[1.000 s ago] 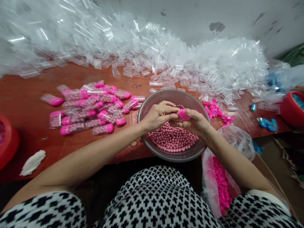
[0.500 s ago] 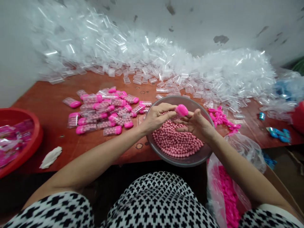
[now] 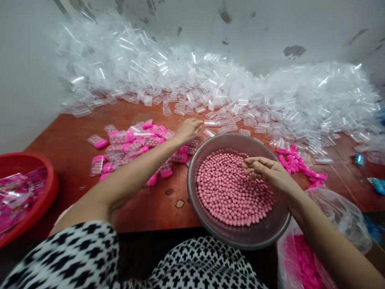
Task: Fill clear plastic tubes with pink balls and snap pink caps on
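My left hand (image 3: 189,130) reaches out over the near edge of the clear plastic tubes (image 3: 212,123), fingers stretched forward and apart, with nothing visible in them. Below that wrist lies a pile of filled tubes (image 3: 120,137) with pink caps, pink beads showing through their walls. My right hand (image 3: 266,170) hovers over a grey bowl (image 3: 194,192) at its right side. Its fingers are curled together, and whatever they may hold is hidden. Loose pink beads (image 3: 231,188) cover the bowl's bottom.
Clear tubes are heaped along the wall (image 3: 255,32). Pink plastic pieces (image 3: 296,162) lie right of the bowl, above a plastic bag (image 3: 339,216) of more pink pieces. A red basin (image 3: 52,184) with pink packets stands at the left. A small blue item (image 3: 359,160) sits far right.
The pink-capped tube has left my hands. My left hand has moved up and left to the clear tubes; my right hand has drawn apart from it, staying over the bowl. The view has shifted.
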A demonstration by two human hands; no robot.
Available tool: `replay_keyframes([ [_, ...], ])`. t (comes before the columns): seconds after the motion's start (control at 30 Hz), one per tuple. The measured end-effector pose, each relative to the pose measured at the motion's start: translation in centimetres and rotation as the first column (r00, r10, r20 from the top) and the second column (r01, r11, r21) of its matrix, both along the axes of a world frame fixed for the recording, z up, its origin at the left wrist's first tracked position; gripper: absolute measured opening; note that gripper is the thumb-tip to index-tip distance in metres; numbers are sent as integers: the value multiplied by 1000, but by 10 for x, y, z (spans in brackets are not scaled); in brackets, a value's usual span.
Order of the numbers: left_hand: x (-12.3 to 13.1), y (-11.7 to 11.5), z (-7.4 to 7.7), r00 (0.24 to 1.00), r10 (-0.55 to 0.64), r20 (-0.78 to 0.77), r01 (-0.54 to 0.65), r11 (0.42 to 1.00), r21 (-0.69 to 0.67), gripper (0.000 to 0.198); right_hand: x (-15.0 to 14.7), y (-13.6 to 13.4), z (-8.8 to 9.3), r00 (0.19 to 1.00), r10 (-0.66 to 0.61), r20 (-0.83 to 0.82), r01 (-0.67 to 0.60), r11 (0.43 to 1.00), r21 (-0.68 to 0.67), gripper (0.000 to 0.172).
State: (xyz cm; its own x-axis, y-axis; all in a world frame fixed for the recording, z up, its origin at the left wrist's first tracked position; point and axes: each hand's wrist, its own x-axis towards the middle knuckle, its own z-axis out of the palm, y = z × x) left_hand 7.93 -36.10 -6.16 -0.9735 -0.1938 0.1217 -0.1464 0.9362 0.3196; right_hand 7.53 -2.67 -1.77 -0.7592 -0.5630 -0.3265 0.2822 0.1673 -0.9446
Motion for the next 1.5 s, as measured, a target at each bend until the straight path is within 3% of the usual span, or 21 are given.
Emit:
replay_keyframes([
  [0.1, -51, 4, -12, 997, -2, 71, 5, 999, -34, 41, -4, 2, -3, 998, 51, -34, -49, 997, 65, 41],
  [0.2, -81, 3, -22, 992, 2, 123, 5, 998, -56, 38, -7, 3, -5, 992, 101, -70, -92, 989, 114, 43],
  [0.3, -85, -2, -23, 993, -28, 118, 38, 996, -79, 37, -7, 4, -5, 979, 144, -141, -120, 978, 168, 44],
  [0.4, -68, -9, -13, 995, -69, 70, 77, 991, -105, 42, -3, 5, -6, 921, 205, -330, -127, 961, 244, 40],
  [0.5, -41, -13, 7, 985, -156, -78, 144, 980, -139, 39, 0, 3, -5, 750, 223, -622, -42, 956, 292, 35],
  [0.6, -7, -7, 35, 902, -295, -316, 259, 954, -151, 30, -3, -7, 4, 453, 208, -867, 27, 969, 246, 41],
  [0.67, 16, 6, 57, 829, -391, -400, 375, 919, -121, 25, -8, -18, 14, 295, 204, -933, 24, 975, 220, 51],
  [0.73, 39, 27, 75, 768, -486, -418, 513, 857, -54, 21, -12, -29, 25, 230, 210, -950, -9, 977, 213, 59],
  [0.83, 66, 66, 90, 746, -480, -462, 599, 787, 150, 20, -8, -42, 37, 272, 268, -924, -126, 962, 242, 40],
  [0.93, 80, 96, 89, 783, -271, -560, 554, 712, 431, 25, 11, -45, 38, 449, 297, -843, -186, 954, 237, 18],
  [1.03, 87, 107, 90, 783, 8, -622, 538, 492, 684, 25, 31, -34, 31, 704, 277, -654, -215, 961, 176, 24],
  [1.1, 92, 105, 95, 730, 178, -660, 565, 384, 730, 20, 37, -20, 23, 791, 300, -534, -224, 953, 203, 26],
  [1.17, 97, 102, 101, 711, 180, -680, 567, 426, 705, 19, 31, -7, 16, 792, 329, -514, -191, 934, 303, 27],
  [1.23, 97, 101, 101, 795, -14, -606, 500, 582, 642, 21, 15, 4, 11, 727, 341, -597, -93, 909, 405, 30],
  [1.3, 91, 103, 94, 873, -260, -412, 445, 771, 457, 18, -7, 10, 8, 608, 327, -723, 52, 892, 448, 38],
  [1.33, 86, 105, 89, 886, -364, -285, 445, 841, 309, 15, -17, 12, 6, 547, 316, -775, 118, 888, 445, 45],
  [1.37, 81, 109, 84, 883, -446, -148, 465, 873, 144, 11, -25, 14, 5, 504, 305, -808, 160, 887, 434, 52],
  [1.43, 71, 118, 72, 832, -541, 125, 554, 822, -131, 4, -35, 18, 0, 491, 277, -826, 182, 895, 408, 54],
  [1.5, 63, 132, 61, 735, -578, 356, 670, 700, -247, 15, -35, 23, -5, 521, 255, -815, 177, 901, 395, 44],
])
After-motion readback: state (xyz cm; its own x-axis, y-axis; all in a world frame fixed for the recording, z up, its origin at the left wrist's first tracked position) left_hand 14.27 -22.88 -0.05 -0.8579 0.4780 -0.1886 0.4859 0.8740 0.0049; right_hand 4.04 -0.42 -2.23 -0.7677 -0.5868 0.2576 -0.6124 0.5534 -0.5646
